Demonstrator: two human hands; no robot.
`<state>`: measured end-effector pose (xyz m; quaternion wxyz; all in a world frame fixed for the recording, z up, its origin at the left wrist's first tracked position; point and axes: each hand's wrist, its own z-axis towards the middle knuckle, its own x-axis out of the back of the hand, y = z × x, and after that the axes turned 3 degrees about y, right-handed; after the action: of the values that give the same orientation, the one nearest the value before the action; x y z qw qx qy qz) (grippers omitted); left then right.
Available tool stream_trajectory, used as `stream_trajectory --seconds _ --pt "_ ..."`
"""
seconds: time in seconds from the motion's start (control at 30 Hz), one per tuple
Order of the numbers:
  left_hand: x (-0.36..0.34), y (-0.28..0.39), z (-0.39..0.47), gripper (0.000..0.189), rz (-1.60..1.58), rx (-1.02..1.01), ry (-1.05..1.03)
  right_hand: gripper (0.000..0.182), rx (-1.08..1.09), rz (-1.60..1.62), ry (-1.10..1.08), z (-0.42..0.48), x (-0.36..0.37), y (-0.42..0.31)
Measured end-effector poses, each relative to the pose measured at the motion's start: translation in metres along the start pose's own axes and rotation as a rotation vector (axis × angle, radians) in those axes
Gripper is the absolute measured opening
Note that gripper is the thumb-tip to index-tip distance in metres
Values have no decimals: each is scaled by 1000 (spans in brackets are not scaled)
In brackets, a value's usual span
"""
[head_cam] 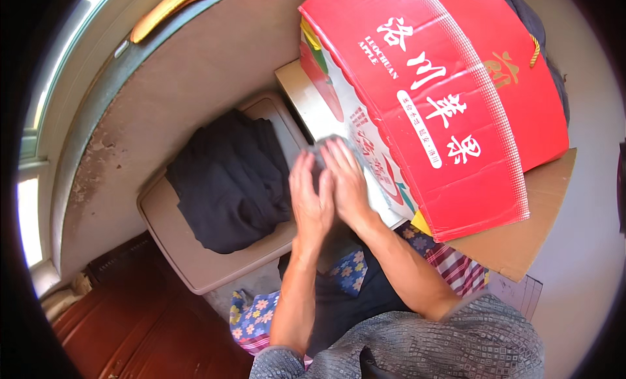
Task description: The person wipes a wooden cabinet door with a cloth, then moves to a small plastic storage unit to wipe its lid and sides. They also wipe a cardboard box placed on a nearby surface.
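Note:
Both hands are side by side near the middle of the view, slightly blurred. My left hand (311, 195) has its fingers stretched forward beside the folded dark cloth (232, 183), which lies on the brownish plastic lid (186, 261). My right hand (346, 183) is next to it, close to the red cardboard apple box (440, 110). A grey blurred piece, perhaps fabric (320, 151), shows at and between the fingertips; whether the fingers grip it cannot be told. Dark cloth (352, 310) lies across the lap, below the wrists.
A white surface (318, 107) runs under the apple box. Brown cardboard (518, 222) sticks out at its right. Flower-patterned fabric (254, 310) is near the lap, dark red wood (161, 320) at the lower left. A wall (161, 95) and window frame (39, 168) bound the left side.

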<state>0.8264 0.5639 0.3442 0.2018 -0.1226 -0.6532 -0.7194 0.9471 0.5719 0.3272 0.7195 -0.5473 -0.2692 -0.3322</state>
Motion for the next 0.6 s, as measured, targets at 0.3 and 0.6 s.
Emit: stream_trajectory --seconds 0.3,0.6 --pt "-64 9 -151 55 -44 -181 14 42 132 77 -108 -134 81 38" --pt "-109 3 -225 52 168 -489 213 38 482 155 184 -191 97 98"
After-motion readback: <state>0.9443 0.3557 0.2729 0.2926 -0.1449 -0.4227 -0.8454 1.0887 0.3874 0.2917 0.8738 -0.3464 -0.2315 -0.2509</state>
